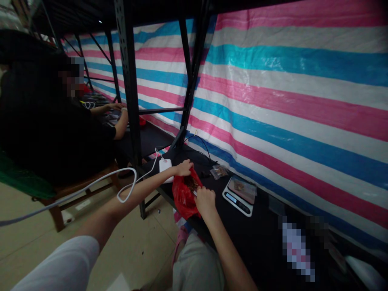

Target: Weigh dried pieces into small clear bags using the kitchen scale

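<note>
A red plastic bag (184, 200) stands at the front edge of the black table, its mouth open. Small brownish-gold pieces (191, 184) show inside it. With fingers closed, my left hand (183, 167) grips the far rim of the bag. My right hand (206, 200) is at the bag's near right side, closed around a small silvery metal tool (195, 193) whose end points into the bag; its kind is mostly hidden. Right of that hand lies a white digital scale (239, 198), bearing a clear bag (241, 186) with some small pieces in it.
Another clear bag with small pieces (219, 171) lies behind the scale. A white power bank (165, 167) with a white cable (133, 186) sits left, the cable looping over my left forearm. Black rack posts (129, 81) rise beside a seated person (54, 113). Striped sheeting (287, 101) hangs behind.
</note>
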Tool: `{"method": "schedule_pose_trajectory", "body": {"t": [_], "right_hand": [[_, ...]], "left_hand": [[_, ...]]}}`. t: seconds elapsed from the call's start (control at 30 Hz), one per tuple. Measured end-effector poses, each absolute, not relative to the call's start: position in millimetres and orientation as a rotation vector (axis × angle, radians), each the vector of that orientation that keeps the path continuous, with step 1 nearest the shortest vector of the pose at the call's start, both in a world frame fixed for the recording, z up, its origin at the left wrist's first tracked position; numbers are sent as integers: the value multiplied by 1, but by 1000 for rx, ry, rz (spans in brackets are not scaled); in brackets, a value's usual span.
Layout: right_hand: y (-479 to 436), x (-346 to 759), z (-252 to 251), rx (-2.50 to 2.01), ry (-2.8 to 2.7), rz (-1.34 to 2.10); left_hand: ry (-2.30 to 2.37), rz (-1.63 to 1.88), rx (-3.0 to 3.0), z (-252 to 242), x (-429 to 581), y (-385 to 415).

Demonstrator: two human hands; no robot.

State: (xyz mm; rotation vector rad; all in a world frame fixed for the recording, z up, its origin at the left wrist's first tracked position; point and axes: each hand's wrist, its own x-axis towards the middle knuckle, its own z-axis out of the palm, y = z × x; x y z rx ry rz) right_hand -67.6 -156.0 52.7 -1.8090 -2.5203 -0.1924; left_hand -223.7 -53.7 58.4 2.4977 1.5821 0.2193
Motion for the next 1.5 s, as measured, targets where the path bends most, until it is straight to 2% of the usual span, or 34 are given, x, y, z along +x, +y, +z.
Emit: {"method": "schedule_pose_trajectory", "body": {"t": [0.17,0.47,0.73,1.5], "right_hand": [[-150,-64,52,-1851,-2495,-254],[-147,-76,32,-1896,-2365,-325],[-143,-76,35,-1883,-2415,-267],[-139,-67,25,-1852,-2183,64]], "left_hand": [[1575,43,2517,50,-230,-54],[1849,223,2461,41,-215,-81],[2054,190,2312,42,-209,-89],[1900,355,2276,88,-179,-82]]}}
